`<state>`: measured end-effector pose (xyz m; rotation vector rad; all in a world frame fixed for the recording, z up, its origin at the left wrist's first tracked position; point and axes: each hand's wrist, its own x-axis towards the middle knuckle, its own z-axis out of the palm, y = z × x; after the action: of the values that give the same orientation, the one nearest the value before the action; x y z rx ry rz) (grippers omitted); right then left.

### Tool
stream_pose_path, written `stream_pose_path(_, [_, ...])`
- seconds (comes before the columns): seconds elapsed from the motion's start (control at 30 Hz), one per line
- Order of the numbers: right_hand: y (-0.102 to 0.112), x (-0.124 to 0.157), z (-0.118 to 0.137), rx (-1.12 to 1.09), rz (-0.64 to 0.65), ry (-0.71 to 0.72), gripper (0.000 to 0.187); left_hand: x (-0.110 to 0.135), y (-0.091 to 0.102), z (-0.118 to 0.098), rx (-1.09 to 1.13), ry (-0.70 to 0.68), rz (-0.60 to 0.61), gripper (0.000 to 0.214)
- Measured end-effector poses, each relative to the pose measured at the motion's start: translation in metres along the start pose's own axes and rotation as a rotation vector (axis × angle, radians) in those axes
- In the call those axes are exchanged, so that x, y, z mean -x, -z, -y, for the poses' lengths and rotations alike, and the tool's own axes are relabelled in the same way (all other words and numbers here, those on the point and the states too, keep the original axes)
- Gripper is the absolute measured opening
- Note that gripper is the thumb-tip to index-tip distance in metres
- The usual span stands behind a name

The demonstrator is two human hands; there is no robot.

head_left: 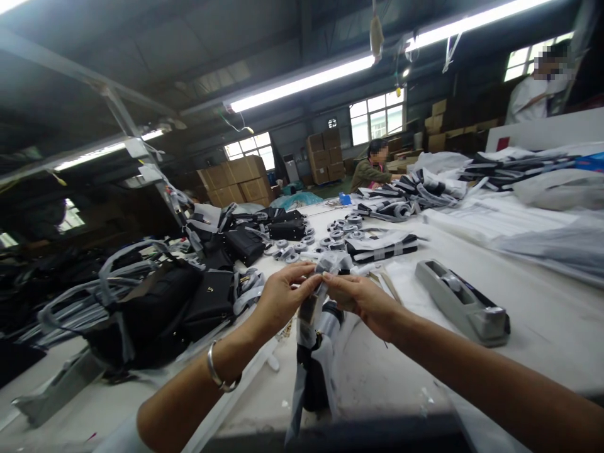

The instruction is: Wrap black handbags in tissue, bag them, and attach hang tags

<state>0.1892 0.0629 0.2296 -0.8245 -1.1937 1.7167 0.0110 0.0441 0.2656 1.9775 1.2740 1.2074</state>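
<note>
My left hand (287,290) and my right hand (365,301) meet in front of me, fingertips pinched on a strap (309,311) wrapped in clear film. Below them the strap runs down to a black bag (315,380), which stands narrow side toward me and is partly covered by pale wrapping. A bundled, wrapped section (333,314) of dark and grey material sits just under my right fingers. Crinkled film rises above both hands, and the exact spot between my fingertips is hidden.
Black handbags (207,299) with wrapped handles crowd the table's left side. Right of my hands stands a grey tape dispenser (465,305). Wrapped coils (337,233) and black straps (384,247) lie farther back. One person (370,170) sits across the table; another (538,94) is at far right.
</note>
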Motion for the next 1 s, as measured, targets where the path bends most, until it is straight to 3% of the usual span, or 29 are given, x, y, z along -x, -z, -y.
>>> stream_pose_path(0.17, [-0.003, 0.001, 0.002, 0.013, -0.014, 0.041, 0.041, 0.010, -0.008, 0.002, 0.112, 0.015, -0.111, 0.032])
stream_pose_path(0.27, [-0.004, 0.004, 0.004, 0.015, 0.024, 0.019, 0.042, 0.017, -0.011, 0.004, 0.281, 0.144, -0.237, 0.070])
stream_pose_path(0.37, [-0.003, 0.004, 0.004, 0.057, 0.028, -0.008, 0.042, 0.021, -0.013, 0.007, 0.550, 0.319, -0.162, 0.097])
stream_pose_path(0.47, [0.000, 0.001, 0.006, 0.107, 0.002, -0.018, 0.041, 0.021, -0.015, 0.007, 0.684, 0.339, -0.068, 0.088])
stream_pose_path(0.57, [0.002, 0.000, 0.010, 0.093, 0.051, -0.022, 0.036, 0.021, -0.018, 0.005, 0.714, 0.287, -0.101, 0.074])
stream_pose_path(0.67, [0.007, 0.003, 0.012, -0.054, 0.128, -0.032, 0.033, 0.022, -0.020, 0.003, 0.733, 0.269, -0.136, 0.067])
stream_pose_path(0.8, [0.015, 0.008, 0.006, -0.305, 0.161, -0.067, 0.042, 0.024, -0.019, 0.004, 0.694, 0.275, -0.154, 0.046])
stream_pose_path(0.9, [0.015, 0.010, -0.005, -0.321, 0.178, -0.003, 0.025, 0.024, -0.019, 0.006, 0.666, 0.263, -0.154, 0.035])
stream_pose_path(1.0, [0.006, 0.014, -0.014, -0.267, 0.192, 0.100, 0.027, 0.025, -0.020, 0.006, 0.648, 0.239, -0.178, 0.029])
